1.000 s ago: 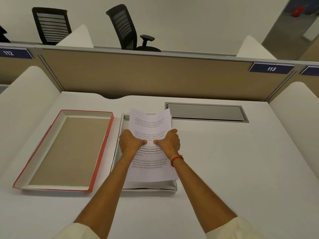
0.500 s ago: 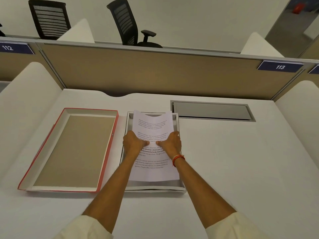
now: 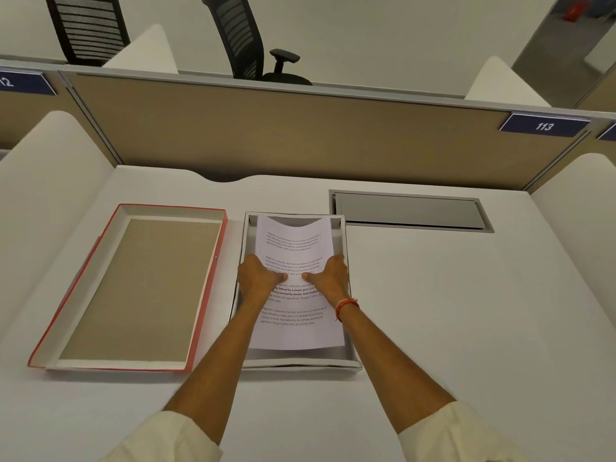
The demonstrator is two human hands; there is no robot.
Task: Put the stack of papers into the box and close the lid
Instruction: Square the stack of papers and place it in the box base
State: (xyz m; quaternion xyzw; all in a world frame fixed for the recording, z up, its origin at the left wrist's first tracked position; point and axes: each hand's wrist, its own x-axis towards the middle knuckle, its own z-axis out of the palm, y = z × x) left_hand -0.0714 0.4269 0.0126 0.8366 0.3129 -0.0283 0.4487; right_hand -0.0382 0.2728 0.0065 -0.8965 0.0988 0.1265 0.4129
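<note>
A stack of printed white papers (image 3: 295, 331) hangs inside the open white box (image 3: 301, 364) on the desk, bowed in the middle. My left hand (image 3: 258, 280) grips the stack's left edge and my right hand (image 3: 330, 278) grips its right edge, thumbs on top and nearly touching. The papers' far end sags towards the box's back wall. The red-edged lid (image 3: 130, 288) lies upside down to the left of the box, its brown inside facing up.
A grey metal cable hatch (image 3: 410, 211) is set in the desk behind and right of the box. A beige partition (image 3: 300, 138) closes the back, white side panels (image 3: 43, 195) flank the desk. Two black chairs stand beyond.
Both hands have lowered the stack from above the box down between its walls. The papers now sit deeper and straighter in the box.
</note>
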